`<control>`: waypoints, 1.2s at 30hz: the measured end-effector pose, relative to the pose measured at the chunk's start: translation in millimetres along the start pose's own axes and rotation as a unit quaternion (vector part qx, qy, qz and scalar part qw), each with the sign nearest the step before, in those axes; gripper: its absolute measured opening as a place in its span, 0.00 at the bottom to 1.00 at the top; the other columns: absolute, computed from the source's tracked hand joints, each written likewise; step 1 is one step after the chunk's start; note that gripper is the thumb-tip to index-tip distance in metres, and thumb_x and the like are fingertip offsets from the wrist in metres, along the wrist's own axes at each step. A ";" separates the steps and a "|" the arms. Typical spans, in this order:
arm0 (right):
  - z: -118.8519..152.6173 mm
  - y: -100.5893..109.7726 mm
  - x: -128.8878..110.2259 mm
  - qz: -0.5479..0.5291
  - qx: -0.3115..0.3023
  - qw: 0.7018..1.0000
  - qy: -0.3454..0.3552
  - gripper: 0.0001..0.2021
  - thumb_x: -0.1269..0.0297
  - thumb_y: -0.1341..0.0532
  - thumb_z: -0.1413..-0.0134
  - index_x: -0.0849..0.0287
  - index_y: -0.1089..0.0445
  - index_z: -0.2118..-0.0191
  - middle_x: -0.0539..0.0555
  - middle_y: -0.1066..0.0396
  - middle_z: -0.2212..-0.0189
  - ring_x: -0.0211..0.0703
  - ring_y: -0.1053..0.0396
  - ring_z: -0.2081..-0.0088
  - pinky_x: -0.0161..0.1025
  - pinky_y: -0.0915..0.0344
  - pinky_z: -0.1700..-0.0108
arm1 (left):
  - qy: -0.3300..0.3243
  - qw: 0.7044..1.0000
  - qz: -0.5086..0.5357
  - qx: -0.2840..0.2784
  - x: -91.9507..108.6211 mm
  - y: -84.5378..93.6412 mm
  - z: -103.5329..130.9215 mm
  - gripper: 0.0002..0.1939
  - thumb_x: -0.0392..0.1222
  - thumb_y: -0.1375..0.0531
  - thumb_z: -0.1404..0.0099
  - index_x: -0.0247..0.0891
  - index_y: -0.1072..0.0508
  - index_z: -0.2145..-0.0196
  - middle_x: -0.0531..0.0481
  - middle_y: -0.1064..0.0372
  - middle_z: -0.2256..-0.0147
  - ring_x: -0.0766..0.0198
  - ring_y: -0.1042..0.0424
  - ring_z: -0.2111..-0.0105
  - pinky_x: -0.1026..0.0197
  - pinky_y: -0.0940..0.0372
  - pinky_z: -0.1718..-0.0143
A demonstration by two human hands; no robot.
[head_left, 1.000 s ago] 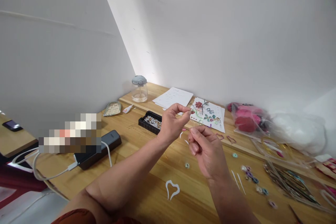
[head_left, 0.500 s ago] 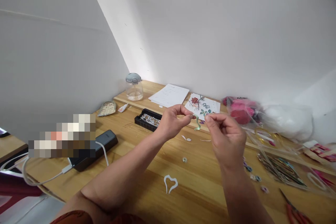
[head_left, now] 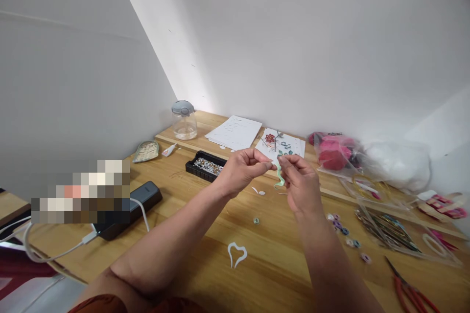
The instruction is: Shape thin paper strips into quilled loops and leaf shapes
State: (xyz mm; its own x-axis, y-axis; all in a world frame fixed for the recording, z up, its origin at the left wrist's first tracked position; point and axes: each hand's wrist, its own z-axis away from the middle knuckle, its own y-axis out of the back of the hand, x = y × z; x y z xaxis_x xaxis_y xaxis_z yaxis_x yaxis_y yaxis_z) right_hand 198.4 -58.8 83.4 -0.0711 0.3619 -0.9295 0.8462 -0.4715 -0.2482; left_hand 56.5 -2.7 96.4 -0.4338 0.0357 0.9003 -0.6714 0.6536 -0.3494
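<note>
Above the middle of the table, my left hand [head_left: 244, 170] pinches the upper end of a thin, wavy pale green strip [head_left: 280, 175]. The strip dangles between my two hands with its lower end curled. My right hand [head_left: 301, 181] is close on the other side, thumb and forefinger pinched together at the strip's top; what exactly they grip is too small to make out. Below lies a white heart-shaped cutout [head_left: 237, 254], open at the bottom. A small spool [head_left: 256, 221] sits between it and my hands, with small white petal-like pieces [head_left: 261, 192] farther back.
Left of my hands is a black tray [head_left: 200, 168] of beads. Papers [head_left: 235, 132] and a clear jar [head_left: 184, 124] stand behind. To the right are small thread spools [head_left: 345, 231], red-handled pliers [head_left: 409, 291] and plastic bags [head_left: 396, 166]. A dark power bank [head_left: 147, 198] with cables lies left.
My right hand has moved left, closer to my left hand, and its fingertips now meet the top of the green strip. The camera view has shifted slightly.
</note>
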 end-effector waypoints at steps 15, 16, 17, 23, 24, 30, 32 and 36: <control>39.5 -38.1 6.2 -0.204 -0.094 0.939 -0.260 0.12 0.62 0.27 0.59 0.60 0.30 0.73 0.46 0.37 0.78 0.26 0.48 0.80 0.27 0.48 0.80 | -0.116 0.977 -0.053 0.168 -1.8 7.1 -5.7 0.06 0.40 0.35 0.42 0.36 0.28 0.70 0.48 0.25 0.65 0.67 0.29 0.64 0.62 0.36 0.59; 41.5 -39.3 5.2 -0.195 -0.099 0.943 -0.252 0.12 0.62 0.27 0.59 0.60 0.30 0.73 0.46 0.37 0.78 0.26 0.47 0.80 0.27 0.48 0.80 | -0.118 0.976 -0.061 0.171 -1.7 7.3 -5.6 0.06 0.40 0.35 0.42 0.36 0.28 0.70 0.48 0.25 0.65 0.66 0.29 0.64 0.62 0.35 0.59; 43.5 -40.4 4.5 -0.185 -0.103 0.947 -0.243 0.13 0.61 0.28 0.58 0.60 0.30 0.73 0.46 0.36 0.77 0.26 0.47 0.80 0.27 0.47 0.80 | -0.122 0.975 -0.069 0.174 -1.6 7.4 -5.5 0.06 0.40 0.36 0.42 0.36 0.28 0.70 0.48 0.25 0.66 0.66 0.28 0.64 0.62 0.35 0.58; 48.6 -40.2 -3.1 -0.100 -0.134 0.971 -0.173 0.14 0.57 0.30 0.53 0.60 0.32 0.74 0.47 0.36 0.78 0.27 0.47 0.81 0.29 0.49 0.80 | -0.131 0.964 -0.137 0.187 1.2 8.8 -3.7 0.06 0.40 0.36 0.42 0.35 0.27 0.70 0.47 0.25 0.66 0.65 0.28 0.65 0.61 0.35 0.60; 47.7 -37.6 -6.5 -0.069 -0.138 0.978 -0.144 0.13 0.57 0.31 0.51 0.60 0.32 0.74 0.46 0.37 0.79 0.28 0.48 0.81 0.30 0.50 0.80 | -0.126 0.964 -0.144 0.185 1.9 9.2 -3.6 0.06 0.40 0.36 0.41 0.35 0.27 0.70 0.47 0.24 0.65 0.65 0.28 0.65 0.62 0.34 0.61; 35.3 -11.0 -33.1 0.183 -0.050 0.972 0.136 0.07 0.62 0.34 0.46 0.58 0.28 0.70 0.46 0.37 0.79 0.31 0.45 0.77 0.33 0.49 0.76 | -0.081 0.980 -0.147 0.105 3.6 9.2 -2.3 0.06 0.39 0.36 0.42 0.35 0.29 0.71 0.46 0.25 0.66 0.65 0.28 0.65 0.61 0.34 0.62; 30.5 -4.0 -37.1 0.215 -0.018 0.960 0.178 0.06 0.62 0.34 0.46 0.58 0.27 0.69 0.47 0.36 0.78 0.32 0.45 0.77 0.33 0.48 0.75 | -0.062 0.985 -0.150 0.061 3.3 7.3 -0.7 0.06 0.38 0.36 0.43 0.35 0.29 0.71 0.47 0.26 0.67 0.66 0.28 0.66 0.61 0.35 0.62; 19.3 3.7 -32.5 0.218 0.011 0.955 0.203 0.06 0.62 0.34 0.47 0.59 0.27 0.69 0.46 0.38 0.80 0.33 0.46 0.78 0.34 0.49 0.76 | -0.022 0.991 -0.135 -0.012 0.5 1.6 2.7 0.07 0.38 0.34 0.44 0.34 0.29 0.72 0.50 0.27 0.71 0.70 0.31 0.71 0.64 0.37 0.65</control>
State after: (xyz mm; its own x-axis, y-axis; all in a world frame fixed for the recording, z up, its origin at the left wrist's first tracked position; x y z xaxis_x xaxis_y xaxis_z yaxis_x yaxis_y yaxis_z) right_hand 193.7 -87.8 107.4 0.4997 0.4064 -0.7650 0.7366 -0.6640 0.1284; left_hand 53.6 -3.7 95.7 -0.2666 -0.1757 0.9477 -0.7526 0.6521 -0.0909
